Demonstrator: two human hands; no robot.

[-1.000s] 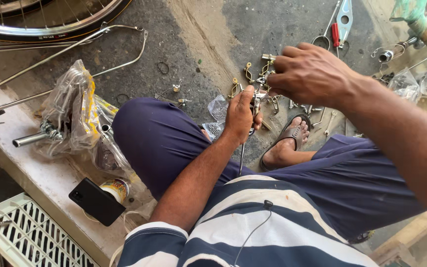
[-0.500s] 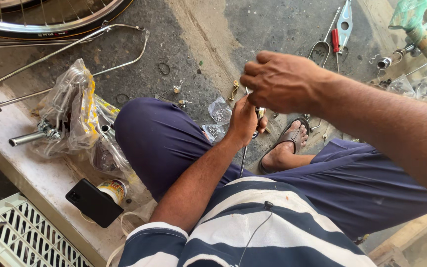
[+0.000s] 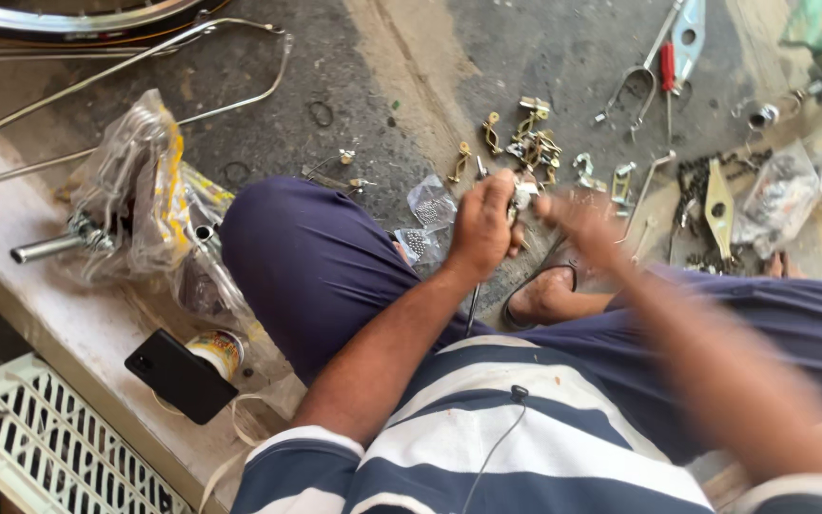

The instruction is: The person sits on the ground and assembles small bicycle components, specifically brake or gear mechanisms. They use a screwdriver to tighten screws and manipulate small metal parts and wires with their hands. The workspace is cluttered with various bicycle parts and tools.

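Note:
My left hand is closed around a thin metal rod or cable piece that hangs down from the fist, with a small metal fitting at its top. My right hand is blurred by motion just to the right of that fitting; whether it touches it is unclear. Both hands are above my knees, over a sandalled foot. Several small brass and steel clamps lie on the ground just beyond the hands.
A plastic bag with metal parts lies on a concrete ledge at left. A black phone rests on a small tin. A red-handled screwdriver, a bicycle chain, a wheel rim and a white grate are around.
My right hand has dropped from above the fitting and pulled to the right, now blurred. The left hand keeps its grip in about the same place.

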